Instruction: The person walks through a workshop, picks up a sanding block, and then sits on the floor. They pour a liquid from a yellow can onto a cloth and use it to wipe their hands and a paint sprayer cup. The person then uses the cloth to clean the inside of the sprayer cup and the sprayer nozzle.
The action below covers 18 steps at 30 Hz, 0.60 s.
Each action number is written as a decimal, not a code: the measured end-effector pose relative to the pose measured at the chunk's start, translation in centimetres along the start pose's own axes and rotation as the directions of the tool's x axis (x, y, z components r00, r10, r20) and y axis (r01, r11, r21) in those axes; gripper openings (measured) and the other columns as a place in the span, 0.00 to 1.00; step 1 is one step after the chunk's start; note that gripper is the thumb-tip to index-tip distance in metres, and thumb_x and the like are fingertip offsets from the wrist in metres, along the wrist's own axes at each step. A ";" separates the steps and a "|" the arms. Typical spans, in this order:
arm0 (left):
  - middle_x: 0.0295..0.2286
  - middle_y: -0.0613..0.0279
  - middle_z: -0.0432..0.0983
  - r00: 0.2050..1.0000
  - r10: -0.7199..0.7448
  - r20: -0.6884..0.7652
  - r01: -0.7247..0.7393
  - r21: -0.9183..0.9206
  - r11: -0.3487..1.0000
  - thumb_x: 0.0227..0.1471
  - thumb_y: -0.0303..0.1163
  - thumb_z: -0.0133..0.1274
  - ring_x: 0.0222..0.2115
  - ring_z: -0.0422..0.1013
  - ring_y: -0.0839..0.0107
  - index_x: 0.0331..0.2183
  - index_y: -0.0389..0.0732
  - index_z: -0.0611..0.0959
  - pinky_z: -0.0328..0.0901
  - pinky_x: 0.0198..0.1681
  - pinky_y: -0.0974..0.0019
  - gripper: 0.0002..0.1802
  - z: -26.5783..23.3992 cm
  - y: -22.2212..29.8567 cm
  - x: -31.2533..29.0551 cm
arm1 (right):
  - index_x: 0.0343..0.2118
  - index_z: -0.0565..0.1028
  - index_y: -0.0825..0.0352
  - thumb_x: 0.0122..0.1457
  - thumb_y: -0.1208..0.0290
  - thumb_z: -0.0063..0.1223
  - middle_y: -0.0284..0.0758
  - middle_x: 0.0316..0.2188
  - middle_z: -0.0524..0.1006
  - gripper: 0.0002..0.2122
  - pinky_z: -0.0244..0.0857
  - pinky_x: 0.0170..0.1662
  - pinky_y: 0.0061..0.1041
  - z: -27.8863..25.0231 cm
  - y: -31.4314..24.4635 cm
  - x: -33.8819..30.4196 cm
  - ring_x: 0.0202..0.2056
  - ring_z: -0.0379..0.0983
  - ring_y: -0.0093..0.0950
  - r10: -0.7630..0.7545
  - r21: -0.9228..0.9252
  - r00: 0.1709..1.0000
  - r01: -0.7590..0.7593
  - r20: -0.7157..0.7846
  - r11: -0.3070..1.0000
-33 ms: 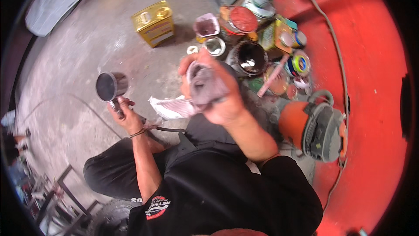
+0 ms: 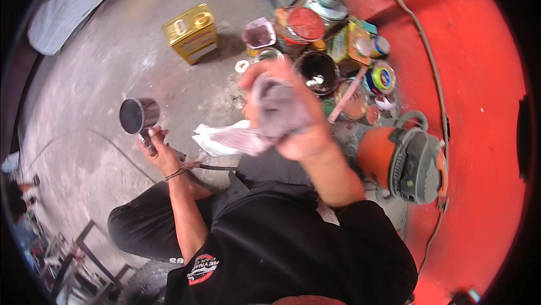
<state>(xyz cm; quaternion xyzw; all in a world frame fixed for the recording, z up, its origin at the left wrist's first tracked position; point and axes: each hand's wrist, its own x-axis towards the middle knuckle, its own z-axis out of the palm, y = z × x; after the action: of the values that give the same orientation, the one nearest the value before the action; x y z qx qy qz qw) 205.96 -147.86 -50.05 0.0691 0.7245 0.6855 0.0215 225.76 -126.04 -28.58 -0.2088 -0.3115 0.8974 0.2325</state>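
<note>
On the left, my left hand [image 2: 162,151] is closed around the handle of a spray gun [image 2: 147,140] with a dark, round cup [image 2: 151,112] on top. A thin black hose [image 2: 217,167] runs from near that hand toward my lap. My right hand [image 2: 301,141], blurred by motion, is raised in the middle with its fingers wrapped round a crumpled greyish-pink rag [image 2: 280,110]. Whether anything sits inside the rag is hidden. Below and left of it a white and pink cloth [image 2: 228,137] spreads out, its right end reaching behind that hand.
A yellow metal can [image 2: 193,35] stands ahead on the concrete floor. Several paint pots, including an open dark one [image 2: 317,73] and a red-topped bucket [image 2: 305,25], crowd the far right. An orange and black machine [image 2: 401,161] sits beside a red panel [image 2: 479,107] with a cord.
My right hand has shifted a little right and down with the rag. The left hand and spray gun have barely moved; the cans beyond sit slightly further left in view.
</note>
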 end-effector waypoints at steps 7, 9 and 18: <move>0.48 0.58 0.76 0.979 -0.196 -0.056 0.193 -0.069 0.979 0.67 0.40 0.53 0.48 0.75 0.66 0.63 0.43 0.65 0.70 0.48 0.56 0.29 2.6 -0.6 0.0 | 0.56 0.71 0.75 0.72 0.52 0.44 0.33 0.35 0.78 0.26 0.72 0.37 0.24 -1.5 -21.5 -12.8 0.35 0.75 0.20 -0.655 -0.561 0.755 0.540 -0.007 0.628; 0.47 0.58 0.77 0.981 -0.194 -0.012 0.192 -0.084 0.978 0.67 0.40 0.53 0.48 0.75 0.66 0.63 0.42 0.66 0.70 0.48 0.56 0.29 3.2 -0.3 0.7 | 0.53 0.74 0.73 0.71 0.57 0.49 0.34 0.37 0.79 0.21 0.75 0.40 0.29 -3.4 -23.6 -13.6 0.38 0.77 0.23 -0.739 -0.529 0.649 0.568 -0.184 0.630; 0.49 0.54 0.77 0.985 -0.175 -0.005 0.173 -0.095 0.980 0.68 0.42 0.52 0.50 0.75 0.64 0.62 0.40 0.66 0.72 0.48 0.56 0.29 1.5 -1.4 0.7 | 0.40 0.78 0.64 0.68 0.61 0.53 0.31 0.35 0.81 0.11 0.75 0.45 0.33 -22.6 -22.8 -13.8 0.36 0.77 0.25 -0.749 -0.352 0.492 0.673 -0.443 0.650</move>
<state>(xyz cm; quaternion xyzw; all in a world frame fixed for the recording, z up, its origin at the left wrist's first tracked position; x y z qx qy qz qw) 205.31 -146.37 -51.51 -0.0002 0.6948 0.7148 0.0797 255.15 -107.22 -26.68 -0.3256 -0.3466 0.5962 0.6468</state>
